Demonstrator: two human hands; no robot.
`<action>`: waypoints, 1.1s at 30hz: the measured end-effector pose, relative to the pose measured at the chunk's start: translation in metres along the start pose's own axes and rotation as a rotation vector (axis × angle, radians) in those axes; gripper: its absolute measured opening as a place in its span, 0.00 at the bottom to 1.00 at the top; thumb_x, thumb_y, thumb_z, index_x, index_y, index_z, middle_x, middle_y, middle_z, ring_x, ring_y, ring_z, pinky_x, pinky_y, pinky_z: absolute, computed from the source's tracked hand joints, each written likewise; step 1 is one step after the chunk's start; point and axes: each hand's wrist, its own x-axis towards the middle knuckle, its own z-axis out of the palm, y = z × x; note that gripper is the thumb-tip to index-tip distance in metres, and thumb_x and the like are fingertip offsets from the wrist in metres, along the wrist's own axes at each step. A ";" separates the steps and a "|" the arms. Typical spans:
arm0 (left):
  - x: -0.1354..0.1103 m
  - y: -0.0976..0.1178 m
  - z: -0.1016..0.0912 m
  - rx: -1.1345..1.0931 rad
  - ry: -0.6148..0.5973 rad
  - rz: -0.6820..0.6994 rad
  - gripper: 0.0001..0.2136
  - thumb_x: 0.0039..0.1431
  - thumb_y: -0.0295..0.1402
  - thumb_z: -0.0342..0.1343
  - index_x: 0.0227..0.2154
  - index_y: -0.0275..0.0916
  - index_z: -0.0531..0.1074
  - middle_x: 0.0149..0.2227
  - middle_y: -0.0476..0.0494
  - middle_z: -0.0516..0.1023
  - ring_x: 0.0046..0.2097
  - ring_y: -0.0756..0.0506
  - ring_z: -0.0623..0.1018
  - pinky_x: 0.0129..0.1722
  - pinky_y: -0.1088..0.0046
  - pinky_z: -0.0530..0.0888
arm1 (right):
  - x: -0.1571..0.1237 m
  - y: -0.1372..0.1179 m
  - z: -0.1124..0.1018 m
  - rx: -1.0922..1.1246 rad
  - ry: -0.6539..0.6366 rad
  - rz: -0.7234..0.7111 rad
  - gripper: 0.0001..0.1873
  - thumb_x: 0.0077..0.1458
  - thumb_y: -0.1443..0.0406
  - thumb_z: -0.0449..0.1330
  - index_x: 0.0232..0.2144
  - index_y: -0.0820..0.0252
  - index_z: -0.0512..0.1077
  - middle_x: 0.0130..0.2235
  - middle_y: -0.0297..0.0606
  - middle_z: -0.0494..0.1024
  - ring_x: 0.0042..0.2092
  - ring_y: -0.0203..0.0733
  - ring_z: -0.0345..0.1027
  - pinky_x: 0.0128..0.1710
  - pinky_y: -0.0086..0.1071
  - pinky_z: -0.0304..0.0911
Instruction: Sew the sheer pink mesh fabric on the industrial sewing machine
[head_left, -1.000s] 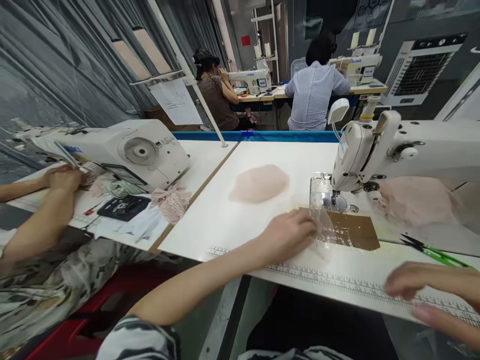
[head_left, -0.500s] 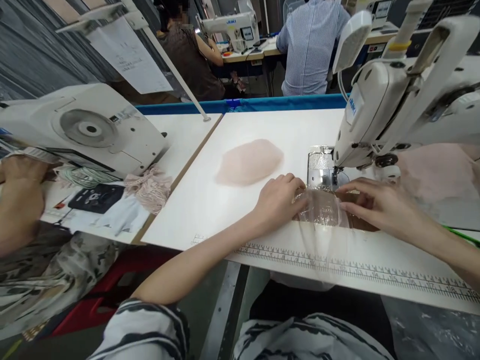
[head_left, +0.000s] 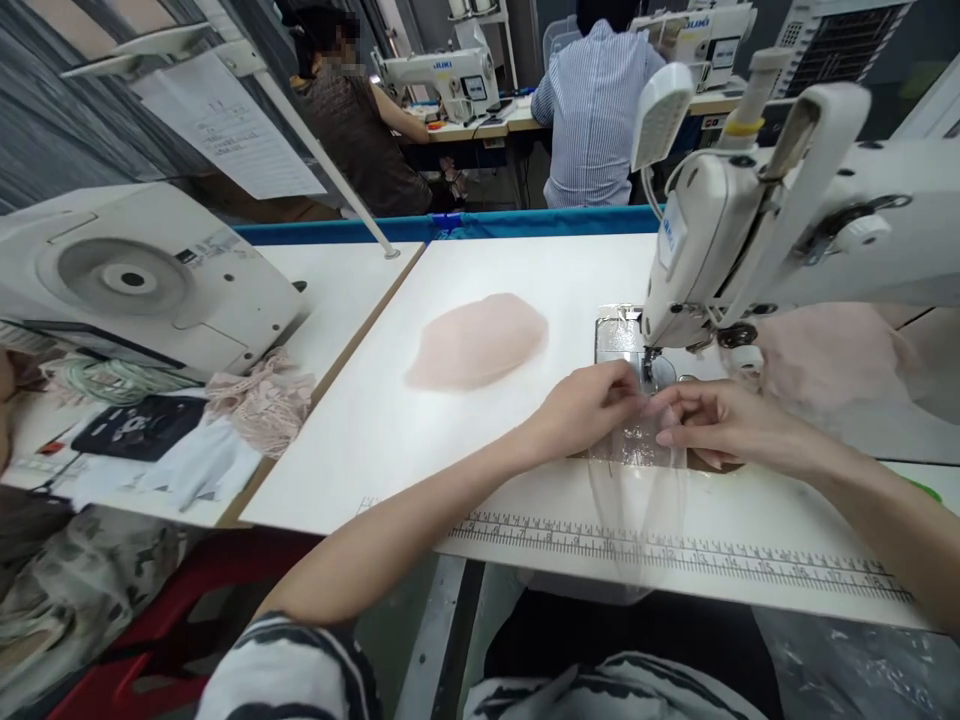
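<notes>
Hands (head_left: 589, 408) (head_left: 731, 418) on sheer fabric (head_left: 634, 495), its lower edges faint against white tabletop (head_left: 352, 430).

JUKI on background sewing machine (head_left: 454, 88), numbers along ruler (head_left: 664, 550)

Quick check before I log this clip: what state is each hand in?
Left hand: closed, holding the sheer fabric.
Right hand: closed, holding the same fabric.
</notes>
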 end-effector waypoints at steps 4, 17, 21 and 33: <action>-0.003 0.000 -0.004 -0.255 -0.021 -0.121 0.07 0.67 0.35 0.50 0.34 0.39 0.66 0.29 0.51 0.70 0.27 0.52 0.66 0.28 0.73 0.64 | 0.001 0.004 -0.002 0.078 0.005 0.013 0.30 0.42 0.51 0.73 0.45 0.58 0.73 0.25 0.30 0.74 0.18 0.30 0.59 0.15 0.26 0.49; -0.003 0.000 0.012 -0.197 0.047 -0.100 0.11 0.57 0.34 0.63 0.27 0.38 0.66 0.28 0.52 0.70 0.31 0.51 0.68 0.31 0.73 0.63 | 0.003 0.008 0.007 0.050 0.264 -0.158 0.21 0.47 0.47 0.69 0.31 0.59 0.76 0.20 0.34 0.76 0.20 0.35 0.69 0.24 0.29 0.69; -0.006 0.002 0.018 -0.128 0.112 -0.054 0.12 0.57 0.29 0.60 0.25 0.39 0.61 0.25 0.55 0.66 0.28 0.52 0.65 0.29 0.74 0.62 | 0.005 0.010 0.010 0.066 0.317 -0.216 0.21 0.47 0.48 0.69 0.33 0.58 0.75 0.24 0.36 0.79 0.25 0.39 0.74 0.26 0.32 0.74; -0.008 0.002 0.024 -0.140 0.170 -0.072 0.05 0.60 0.28 0.61 0.37 0.40 0.70 0.31 0.52 0.78 0.30 0.51 0.75 0.30 0.75 0.69 | 0.000 0.009 0.012 -0.015 0.362 -0.302 0.18 0.52 0.50 0.66 0.35 0.57 0.75 0.28 0.37 0.79 0.29 0.41 0.76 0.30 0.34 0.75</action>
